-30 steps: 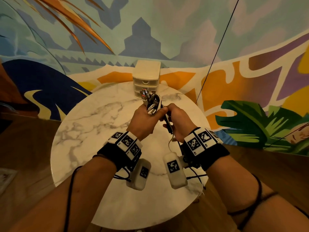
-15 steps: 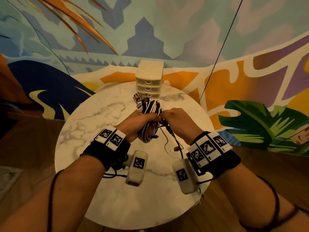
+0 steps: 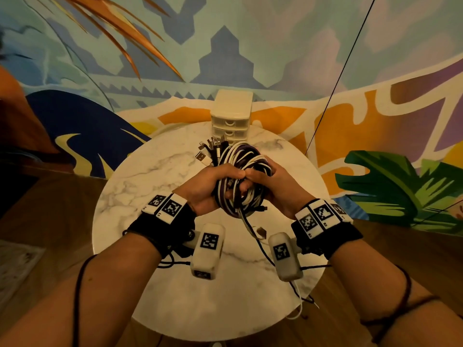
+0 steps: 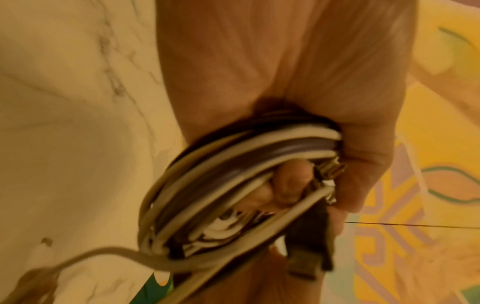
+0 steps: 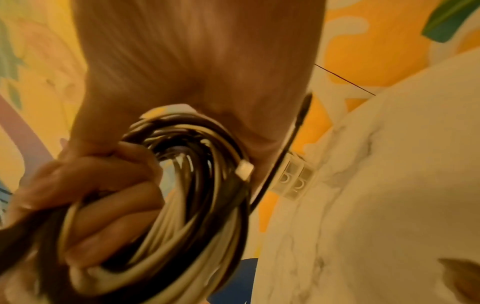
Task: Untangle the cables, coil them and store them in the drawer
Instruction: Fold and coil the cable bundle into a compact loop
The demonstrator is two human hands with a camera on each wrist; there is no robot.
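A bundle of white and dark purple cables (image 3: pixel 240 171) is held above the round marble table (image 3: pixel 155 176). My left hand (image 3: pixel 213 181) grips the bundle (image 4: pixel 233 164) from the left, fingers curled through its loops. My right hand (image 3: pixel 270 184) grips the same coil (image 5: pixel 182 185) from the right, fingers wrapped round the strands. Several plugs (image 3: pixel 208 149) stick out at the bundle's far left. One loose cable end (image 3: pixel 260 231) trails down onto the table between my wrists. The small cream drawer unit (image 3: pixel 231 116) stands at the table's far edge, its drawers closed.
A painted mural wall (image 3: pixel 250 46) rises right behind the table. A thin black line (image 3: pixel 335 81) runs slantwise down the wall to the table's right rim. Wooden floor (image 3: pixel 50 209) surrounds the table. Black sensor wires run along both forearms.
The bundle has been turned and spread into a wider coil. My right hand has moved from a single strand onto the coil itself. Both hands have dropped slightly toward me.
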